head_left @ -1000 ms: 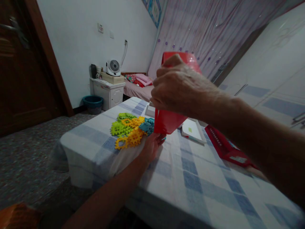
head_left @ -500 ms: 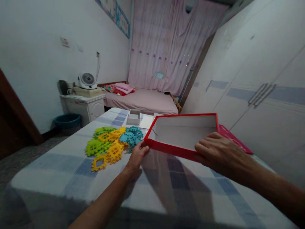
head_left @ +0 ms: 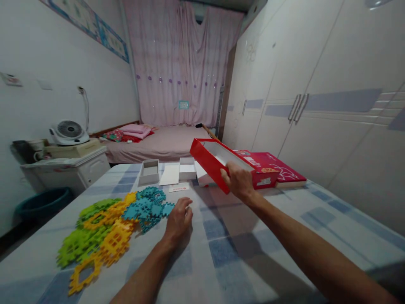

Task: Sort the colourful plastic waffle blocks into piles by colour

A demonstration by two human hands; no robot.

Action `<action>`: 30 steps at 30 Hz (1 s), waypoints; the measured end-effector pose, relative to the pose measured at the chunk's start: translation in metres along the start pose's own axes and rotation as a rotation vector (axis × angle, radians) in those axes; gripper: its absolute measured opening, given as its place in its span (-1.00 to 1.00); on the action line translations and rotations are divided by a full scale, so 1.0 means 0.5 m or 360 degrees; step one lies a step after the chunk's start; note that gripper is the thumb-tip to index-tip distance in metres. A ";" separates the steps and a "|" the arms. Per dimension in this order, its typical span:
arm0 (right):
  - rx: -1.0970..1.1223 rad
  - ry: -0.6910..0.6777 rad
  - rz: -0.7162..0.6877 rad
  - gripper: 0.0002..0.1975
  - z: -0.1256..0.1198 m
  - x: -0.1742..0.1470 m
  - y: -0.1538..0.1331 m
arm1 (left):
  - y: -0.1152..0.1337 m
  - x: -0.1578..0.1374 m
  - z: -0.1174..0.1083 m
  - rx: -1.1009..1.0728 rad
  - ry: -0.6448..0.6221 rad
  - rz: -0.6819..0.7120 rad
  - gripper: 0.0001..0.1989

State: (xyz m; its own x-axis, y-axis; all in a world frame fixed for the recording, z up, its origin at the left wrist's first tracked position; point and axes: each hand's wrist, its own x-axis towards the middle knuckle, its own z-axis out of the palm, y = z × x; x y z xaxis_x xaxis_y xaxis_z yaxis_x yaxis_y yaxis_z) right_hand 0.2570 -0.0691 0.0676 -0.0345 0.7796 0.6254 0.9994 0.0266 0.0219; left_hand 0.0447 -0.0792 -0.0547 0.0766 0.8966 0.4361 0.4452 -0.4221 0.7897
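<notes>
My right hand [head_left: 238,180] is closed on the near wall of a red box [head_left: 211,162] with a pale inside. The box is tilted above the table, its open side facing up and away from me. My left hand [head_left: 179,218] rests on or just over the tablecloth, apart from the box, fingers loosely bent and holding nothing. Beside it lies a pile of notched plastic building pieces: blue pieces [head_left: 144,209] closest to the hand, yellow pieces [head_left: 117,240] in the middle and green pieces [head_left: 84,240] at the left.
Two small white boxes, one open-topped box [head_left: 149,172] and another box [head_left: 187,169], stand toward the back with a white card [head_left: 169,174] between them. A printed slip [head_left: 179,187] lies in front. Flat crimson boxes [head_left: 268,166] are behind the red box on the checked tablecloth [head_left: 221,249].
My left hand has let go of the red box and come down beside the blue pieces. The right hand has swung the box round toward the crimson boxes. My view has turned right.
</notes>
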 end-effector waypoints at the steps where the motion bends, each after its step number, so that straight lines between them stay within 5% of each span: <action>1: -0.0017 -0.0025 0.0041 -0.76 0.018 0.028 -0.010 | -0.009 -0.004 0.001 0.0069 -0.0046 0.0086 -0.74; 6: 0.0050 -0.0190 0.0243 -0.73 0.109 0.127 -0.056 | -0.031 -0.012 -0.011 0.0342 -0.0191 0.0243 -0.73; 12: 0.0236 -0.0357 0.0281 -0.72 0.192 0.160 -0.110 | -0.037 -0.004 -0.011 0.0448 -0.0238 0.0236 -0.73; 19: 0.0357 -0.0348 0.0050 -0.69 0.198 0.154 -0.137 | -0.036 -0.006 -0.013 0.0465 -0.0230 0.0242 -0.73; 24: 0.0287 0.0014 -0.0009 -0.65 0.168 0.108 -0.034 | -0.039 -0.006 -0.014 0.0472 -0.0231 0.0234 -0.73; 30: -0.0224 0.0027 0.0460 -0.71 0.161 0.018 0.176 | -0.040 -0.004 -0.013 0.0468 -0.0264 0.0208 -0.73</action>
State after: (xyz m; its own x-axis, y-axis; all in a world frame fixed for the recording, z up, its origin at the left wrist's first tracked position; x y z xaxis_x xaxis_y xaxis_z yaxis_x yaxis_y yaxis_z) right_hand 0.3447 -0.0095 0.0125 0.2494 0.7317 0.6344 0.9580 -0.2821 -0.0512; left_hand 0.0301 -0.0733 -0.0685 0.2826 0.8574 0.4302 0.6579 -0.4996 0.5635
